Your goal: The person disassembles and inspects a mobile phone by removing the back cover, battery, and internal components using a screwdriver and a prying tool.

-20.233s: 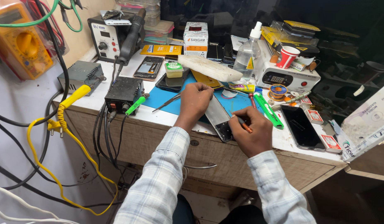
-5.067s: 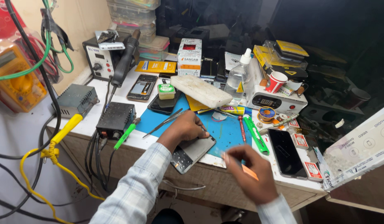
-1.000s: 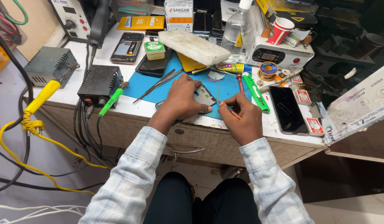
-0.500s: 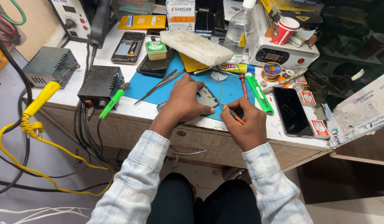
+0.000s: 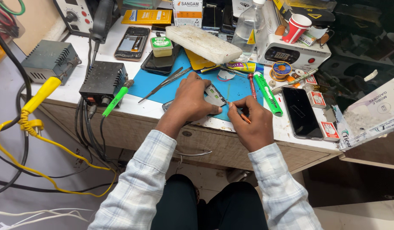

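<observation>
Left hand (image 5: 192, 100) pressing opened phone (image 5: 215, 94), right hand (image 5: 252, 121) pinching screwdriver (image 5: 240, 116)

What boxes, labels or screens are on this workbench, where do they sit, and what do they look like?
Flat yellow package: back of the bench, left of centre.
White carton: back centre, upright, with orange and blue print.
Black phone: right side, lying flat, dark screen.
White machine: back right, small dark display.
Small red-and-white boxes: beside the phone.

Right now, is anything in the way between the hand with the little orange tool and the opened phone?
Nothing visible is. The right hand has the orange tool tip right at the opened phone, which the left hand presses onto the blue mat.
</observation>
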